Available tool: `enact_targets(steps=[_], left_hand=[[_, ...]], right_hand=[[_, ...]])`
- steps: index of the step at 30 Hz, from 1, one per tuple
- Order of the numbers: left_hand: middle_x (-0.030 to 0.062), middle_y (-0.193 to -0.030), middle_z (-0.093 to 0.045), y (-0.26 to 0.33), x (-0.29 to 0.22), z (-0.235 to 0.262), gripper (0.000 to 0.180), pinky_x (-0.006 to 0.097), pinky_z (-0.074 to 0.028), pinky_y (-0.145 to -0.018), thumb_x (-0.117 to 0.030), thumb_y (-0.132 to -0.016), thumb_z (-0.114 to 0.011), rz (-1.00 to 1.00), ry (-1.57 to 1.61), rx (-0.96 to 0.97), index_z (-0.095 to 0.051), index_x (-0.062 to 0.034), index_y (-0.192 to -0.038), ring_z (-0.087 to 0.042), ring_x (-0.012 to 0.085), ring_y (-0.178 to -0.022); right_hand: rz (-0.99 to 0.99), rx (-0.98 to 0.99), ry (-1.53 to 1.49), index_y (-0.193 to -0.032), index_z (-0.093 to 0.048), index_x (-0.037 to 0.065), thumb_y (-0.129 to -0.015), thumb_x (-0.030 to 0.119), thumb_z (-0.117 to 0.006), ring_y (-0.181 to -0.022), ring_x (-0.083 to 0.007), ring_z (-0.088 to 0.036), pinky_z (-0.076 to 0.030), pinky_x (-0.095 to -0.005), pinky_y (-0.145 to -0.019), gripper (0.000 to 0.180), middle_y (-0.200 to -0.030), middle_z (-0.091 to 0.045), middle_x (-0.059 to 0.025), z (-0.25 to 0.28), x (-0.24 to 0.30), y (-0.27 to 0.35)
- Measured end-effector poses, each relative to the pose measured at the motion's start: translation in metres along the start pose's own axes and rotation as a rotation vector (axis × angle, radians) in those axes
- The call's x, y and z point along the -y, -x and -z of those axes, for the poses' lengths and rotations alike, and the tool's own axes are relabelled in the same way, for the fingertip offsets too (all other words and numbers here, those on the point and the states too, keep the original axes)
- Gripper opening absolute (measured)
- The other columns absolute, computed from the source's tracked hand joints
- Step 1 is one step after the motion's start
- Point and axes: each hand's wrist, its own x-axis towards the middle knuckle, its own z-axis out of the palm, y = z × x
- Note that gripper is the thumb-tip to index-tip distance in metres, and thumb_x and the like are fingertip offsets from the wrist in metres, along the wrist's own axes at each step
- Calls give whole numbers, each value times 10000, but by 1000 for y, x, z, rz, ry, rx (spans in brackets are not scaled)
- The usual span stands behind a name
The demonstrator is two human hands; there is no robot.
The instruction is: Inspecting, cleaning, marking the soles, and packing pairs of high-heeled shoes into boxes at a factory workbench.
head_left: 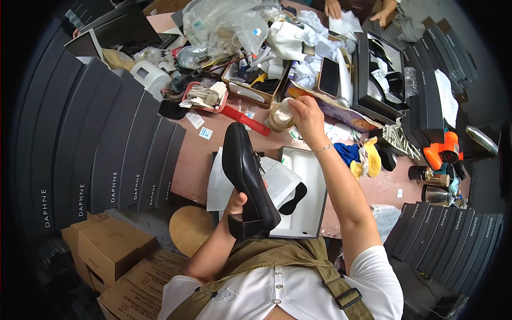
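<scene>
My left hand is wrapped round a black leather block-heeled loafer, toe pointing away and heel towards me. Metal trim shows on its upper. With fingers pinched together, my right hand is at the mouth of a clear jar with whitish contents. A small white piece shows at its fingertips; its kind is hard to make out. Below the shoe lies an open white shoebox, with white paper and a black insole-shaped piece beside the shoe.
A red-handled tool lies left of the jar, near a red basket of pale strips. Beyond are a cardboard box of tools, a phone and plastic bags. Dark shoeboxes stack both sides. Another person's hands show at the far edge.
</scene>
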Motion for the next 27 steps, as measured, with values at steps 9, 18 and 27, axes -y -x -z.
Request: enact_targets(steps=[9, 18, 27], left_hand=[[11, -1045, -536, -5, -3, -3, 719, 344, -511, -794, -322, -668, -849, 7, 14, -46, -462, -106, -1234, -563, 187, -886], [34, -921, -611, -17, -13, 6, 834, 285, -532, -665, -660, -658, -683, -115, 33, 94, -517, -27, -1175, -621, 161, -771], [68, -1040, -632, -9, -11, 0, 773, 310, -554, -718, -583, -710, -711, -164, 132, 196, -511, -54, -1237, -638, 176, -835]], right_hand=[[-111, 7, -115, -1128, -545, 103, -754, 102, -713, -986, -346, -581, -493, -392, -837, 410, -1194, -546, -160, -33, -13, 22], [-717, -700, -835, -1123, -433, 24, -871, 84, -656, -901, -159, -600, -547, -277, -762, 341, -1078, -543, -105, 39, -26, 62], [-89, 8, -98, -1122, -551, 74, -766, 105, -725, -1060, -338, -541, -458, -375, -891, 398, -1147, -532, -171, -21, -7, 29]])
